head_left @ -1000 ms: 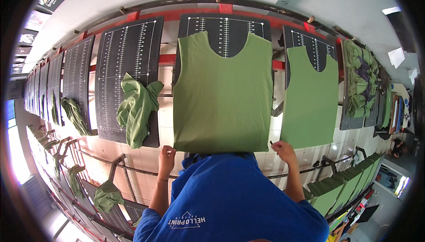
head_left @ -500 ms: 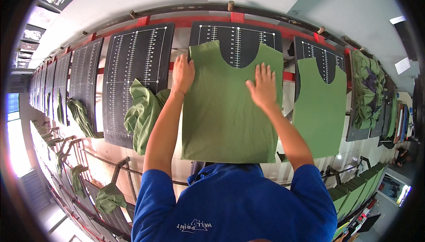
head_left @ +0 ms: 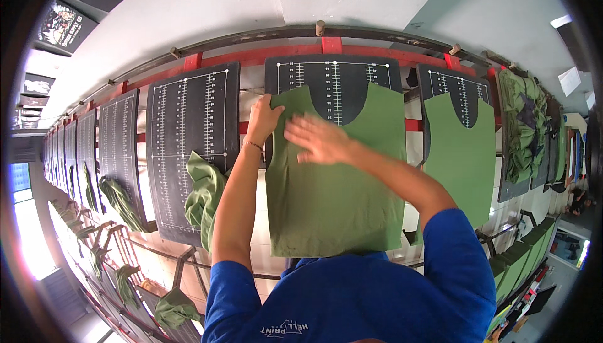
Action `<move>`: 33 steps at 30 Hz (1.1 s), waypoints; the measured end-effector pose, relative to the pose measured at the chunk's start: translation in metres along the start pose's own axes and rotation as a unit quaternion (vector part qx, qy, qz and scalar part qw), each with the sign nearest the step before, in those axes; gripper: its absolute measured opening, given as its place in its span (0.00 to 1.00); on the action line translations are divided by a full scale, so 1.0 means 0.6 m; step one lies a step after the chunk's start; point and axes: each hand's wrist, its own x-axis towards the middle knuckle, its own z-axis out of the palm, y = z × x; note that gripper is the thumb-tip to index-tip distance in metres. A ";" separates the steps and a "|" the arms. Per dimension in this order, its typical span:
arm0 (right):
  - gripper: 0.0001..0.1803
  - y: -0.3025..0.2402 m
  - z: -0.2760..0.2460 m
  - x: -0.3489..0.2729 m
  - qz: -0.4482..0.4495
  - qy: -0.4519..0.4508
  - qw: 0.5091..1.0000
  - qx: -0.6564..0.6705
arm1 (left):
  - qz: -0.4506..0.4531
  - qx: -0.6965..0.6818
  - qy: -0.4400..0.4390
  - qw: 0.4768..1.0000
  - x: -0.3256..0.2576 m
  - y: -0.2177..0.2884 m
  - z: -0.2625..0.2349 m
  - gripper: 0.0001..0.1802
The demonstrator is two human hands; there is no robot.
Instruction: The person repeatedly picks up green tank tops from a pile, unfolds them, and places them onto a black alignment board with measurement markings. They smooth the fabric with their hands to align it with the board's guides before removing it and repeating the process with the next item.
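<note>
Several dark boards [head_left: 118,136] are running off to your left, the nearest bearing crumpled green cloth [head_left: 204,186]. Next along, your left hand [head_left: 264,119] is resting at the upper-left edge of the green panel [head_left: 352,192], fingers curling; whether they are pinching fabric, I cannot tell. The panel is lying over the middle board [head_left: 355,92], its neckline baring white marks, soft creases showing down its left half. Your right hand [head_left: 318,139] is holding its fingers straight and slightly apart, gripping nothing. Just changed: it is no longer lying by the right armhole but is reaching across beside your left. So both hands are attending to one corner, leaving the right side free. Farther right, a second panel [head_left: 460,161] is lying smooth; beyond it, a green bundle [head_left: 522,123] is hanging bunched.
</note>
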 end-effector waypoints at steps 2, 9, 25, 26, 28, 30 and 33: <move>0.44 0.079 -0.026 0.060 0.063 0.032 0.997 -0.038 | -0.022 0.022 -0.033 0.999 0.013 0.006 -0.005 0.12; 0.44 -0.150 0.013 0.096 0.130 0.078 0.979 0.138 | 0.041 0.072 0.144 0.986 0.006 -0.028 -0.022 0.07; 0.46 0.267 -0.068 -0.265 0.249 0.082 0.963 -0.067 | 0.254 0.136 -0.234 0.929 -0.516 0.224 0.227 0.44; 0.46 0.247 -0.063 -0.255 0.242 0.078 0.964 -0.075 | 0.219 0.180 -0.224 0.933 -0.497 0.235 0.217 0.43; 0.45 0.167 -0.050 -0.270 0.208 0.068 0.972 -0.086 | 0.156 0.261 -0.205 0.930 -0.411 0.226 0.190 0.42; 0.46 0.026 -0.033 -0.327 0.176 0.037 0.984 -0.001 | 0.162 0.301 -0.046 0.938 -0.310 0.166 0.173 0.41; 0.44 -0.222 -0.004 -0.450 0.076 -0.073 0.991 0.078 | 0.134 0.292 0.090 0.943 -0.137 0.083 0.154 0.39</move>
